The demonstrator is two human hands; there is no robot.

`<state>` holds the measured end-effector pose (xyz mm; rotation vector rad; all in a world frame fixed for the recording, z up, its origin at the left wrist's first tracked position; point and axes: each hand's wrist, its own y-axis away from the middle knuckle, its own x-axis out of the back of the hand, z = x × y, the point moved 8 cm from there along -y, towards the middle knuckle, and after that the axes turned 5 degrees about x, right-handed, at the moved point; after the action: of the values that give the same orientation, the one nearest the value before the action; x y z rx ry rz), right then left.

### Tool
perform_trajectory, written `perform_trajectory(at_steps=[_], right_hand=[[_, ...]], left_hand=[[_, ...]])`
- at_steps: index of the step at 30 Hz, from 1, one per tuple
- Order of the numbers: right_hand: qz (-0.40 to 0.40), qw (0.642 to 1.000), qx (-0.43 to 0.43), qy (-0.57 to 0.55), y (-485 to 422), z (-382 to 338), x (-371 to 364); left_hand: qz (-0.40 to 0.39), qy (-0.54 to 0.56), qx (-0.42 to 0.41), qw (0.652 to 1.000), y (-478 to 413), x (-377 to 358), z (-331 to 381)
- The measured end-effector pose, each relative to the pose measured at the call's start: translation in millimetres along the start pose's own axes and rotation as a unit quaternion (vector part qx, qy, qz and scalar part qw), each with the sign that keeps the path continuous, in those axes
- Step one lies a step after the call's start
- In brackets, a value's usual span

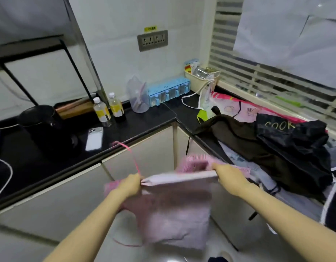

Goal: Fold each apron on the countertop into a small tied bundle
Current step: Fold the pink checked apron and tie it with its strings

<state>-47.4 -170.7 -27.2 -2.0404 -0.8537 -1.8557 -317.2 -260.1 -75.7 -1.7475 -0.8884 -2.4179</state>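
Hands, left (130, 184) and right (228, 176), each grip the pink apron's (174, 214) top edge, held apart.

A grey socket panel (152, 40) sits on the white tiled wall (114, 35), with a louvred window (258, 78) to its right, the black L-shaped countertop (144, 121) below it, and pale cabinet doors (144, 150) and glossy floor (218, 242) lower still.

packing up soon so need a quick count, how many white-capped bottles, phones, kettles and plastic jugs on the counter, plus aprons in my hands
white-capped bottles: 2
phone: 1
kettle: 1
plastic jug: 1
pink apron, gripped by left hand and right hand: 1
total: 6
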Motion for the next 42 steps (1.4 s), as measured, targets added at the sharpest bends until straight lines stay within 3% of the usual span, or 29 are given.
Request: perform_trajectory(at_steps=[1, 2, 4, 6, 8, 11, 16, 19, 21, 23, 25, 28, 30, 35, 38, 42], right_hand=[[-0.017, 0.999, -0.027, 0.01, 3, 13, -8], [0.03, 0.998, -0.046, -0.027, 6, 23, -2], [0.186, 0.973, -0.051, -0.131, 12, 31, 25], [0.301, 0.938, -0.034, -0.171, 19, 30, 51], [0.309, 0.933, -0.041, -0.182, 19, 38, 52], [0.221, 0.953, -0.078, -0.19, 14, 62, 23], [0.169, 0.966, -0.137, -0.142, 23, 87, 7], [0.175, 0.96, -0.166, -0.141, 27, 104, 9], [0.193, 0.946, -0.184, -0.183, 32, 114, 13], [0.218, 0.922, -0.198, -0.25, 38, 119, 17], [0.242, 0.906, -0.201, -0.282, 45, 119, 24], [0.242, 0.921, -0.189, -0.241, 52, 115, 31], [0.233, 0.936, -0.186, -0.185, 58, 121, 35], [0.226, 0.939, -0.233, -0.116, 75, 166, 56], [0.253, 0.924, -0.274, -0.084, 79, 204, 84], [0.276, 0.905, -0.316, -0.068, 71, 251, 122]], left_hand=[[0.047, 0.012, -0.006, 0.999, -2, 2, -6], [0.149, 0.072, -0.023, 0.986, 0, 18, -9], [0.336, 0.186, -0.051, 0.922, 16, 58, -4], [0.412, 0.254, -0.078, 0.872, 29, 90, 11], [0.381, 0.232, -0.098, 0.89, 19, 97, 24], [0.286, 0.123, -0.103, 0.945, -6, 76, 23], [0.126, 0.024, -0.064, 0.99, -35, 57, 17], [-0.03, -0.028, -0.103, 0.994, -43, 42, 26], [-0.083, -0.024, -0.132, 0.987, -41, 43, 36], [-0.074, -0.022, -0.145, 0.986, -42, 54, 47], [-0.015, -0.058, -0.144, 0.988, -49, 72, 58], [0.074, -0.071, -0.132, 0.986, -60, 96, 74], [0.094, -0.074, -0.125, 0.985, -64, 104, 86], [0.031, -0.088, -0.153, 0.984, -80, 110, 133], [0.007, -0.018, -0.182, 0.983, -94, 122, 168], [0.044, 0.112, -0.185, 0.975, -114, 148, 217]])
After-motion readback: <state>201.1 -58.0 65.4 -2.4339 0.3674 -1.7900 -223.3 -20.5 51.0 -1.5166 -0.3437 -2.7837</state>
